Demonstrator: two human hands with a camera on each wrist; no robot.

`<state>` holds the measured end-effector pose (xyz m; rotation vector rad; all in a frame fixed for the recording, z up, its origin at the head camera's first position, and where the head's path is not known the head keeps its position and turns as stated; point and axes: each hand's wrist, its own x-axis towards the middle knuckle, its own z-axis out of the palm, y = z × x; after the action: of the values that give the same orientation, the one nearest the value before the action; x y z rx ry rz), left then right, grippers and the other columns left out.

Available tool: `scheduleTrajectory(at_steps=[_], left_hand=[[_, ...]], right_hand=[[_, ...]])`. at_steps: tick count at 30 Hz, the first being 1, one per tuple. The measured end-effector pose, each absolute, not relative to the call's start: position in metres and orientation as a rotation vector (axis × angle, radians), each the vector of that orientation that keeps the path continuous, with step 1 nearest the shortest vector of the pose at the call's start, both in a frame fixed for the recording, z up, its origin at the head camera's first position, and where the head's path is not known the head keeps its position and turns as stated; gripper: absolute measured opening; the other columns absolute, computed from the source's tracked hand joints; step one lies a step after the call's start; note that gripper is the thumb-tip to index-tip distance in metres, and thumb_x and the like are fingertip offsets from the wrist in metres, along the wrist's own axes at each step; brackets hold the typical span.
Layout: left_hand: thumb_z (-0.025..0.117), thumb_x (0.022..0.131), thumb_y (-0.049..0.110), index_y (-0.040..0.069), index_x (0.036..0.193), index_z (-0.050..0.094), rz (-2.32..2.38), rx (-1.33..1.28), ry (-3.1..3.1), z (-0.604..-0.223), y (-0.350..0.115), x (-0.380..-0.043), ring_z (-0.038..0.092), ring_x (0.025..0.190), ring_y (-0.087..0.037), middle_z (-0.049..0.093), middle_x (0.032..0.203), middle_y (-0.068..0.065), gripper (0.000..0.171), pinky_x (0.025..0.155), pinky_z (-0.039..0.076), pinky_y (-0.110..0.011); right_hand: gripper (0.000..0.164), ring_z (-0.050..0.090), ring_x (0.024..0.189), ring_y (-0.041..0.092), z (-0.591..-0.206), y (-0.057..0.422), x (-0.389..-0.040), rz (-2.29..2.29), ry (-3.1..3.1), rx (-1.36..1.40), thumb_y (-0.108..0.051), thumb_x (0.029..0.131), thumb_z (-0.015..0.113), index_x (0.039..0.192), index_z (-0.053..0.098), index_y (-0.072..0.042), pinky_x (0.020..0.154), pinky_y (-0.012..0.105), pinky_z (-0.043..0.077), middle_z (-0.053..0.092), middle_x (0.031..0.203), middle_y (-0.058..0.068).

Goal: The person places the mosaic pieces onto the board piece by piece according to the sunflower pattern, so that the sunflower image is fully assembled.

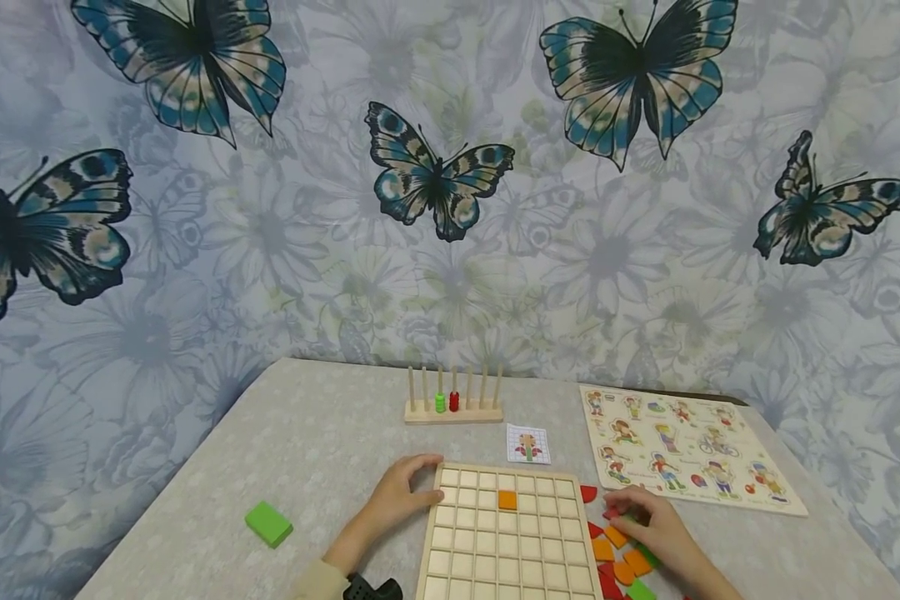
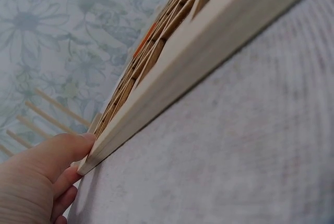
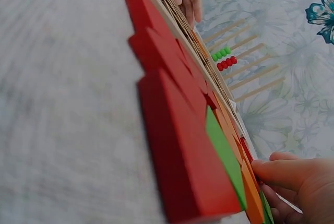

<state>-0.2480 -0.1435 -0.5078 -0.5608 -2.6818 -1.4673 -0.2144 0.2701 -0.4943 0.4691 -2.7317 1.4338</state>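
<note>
On the left of the table (image 1: 187, 500), we find a green block (image 1: 268, 523) lying apart. Next, we see the left hand (image 1: 399, 497) pinching the far left corner of the wooden grid board (image 1: 466, 564); behind that board stands a peg stand (image 1: 453, 415) with green and red beads (image 1: 453, 402). One orange square (image 1: 507, 500) sits in the grid; a picture card (image 1: 528, 445) lies beyond the far edge. Beside the right edge we see loose pieces (image 1: 603, 550); the right hand (image 1: 654, 525) bends over a red piece (image 1: 610, 513), whether gripping it we cannot tell. Farthest right lies a figure board (image 1: 690, 454).
</note>
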Motion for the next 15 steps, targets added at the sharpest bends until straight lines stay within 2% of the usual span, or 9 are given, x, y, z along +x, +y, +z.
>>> scheduleTrajectory(at_steps=[15], left_hand=[[0.074,0.081,0.033,0.010,0.127,0.058,-1.479,-0.578,-2.680,-0.5068,-0.1454,-0.2433,0.050,0.123,-0.034,0.060,0.129,-0.009,0.054,0.102,0.042,-0.055]], right_hand=[[0.030,0.057,0.077,-0.007,-0.4941,0.2689,-0.2095,1.417,-2.796,0.387,-0.014,0.087,0.067,0.112,0.065,0.003,0.067,0.019,0.051,0.069,0.100,0.016]])
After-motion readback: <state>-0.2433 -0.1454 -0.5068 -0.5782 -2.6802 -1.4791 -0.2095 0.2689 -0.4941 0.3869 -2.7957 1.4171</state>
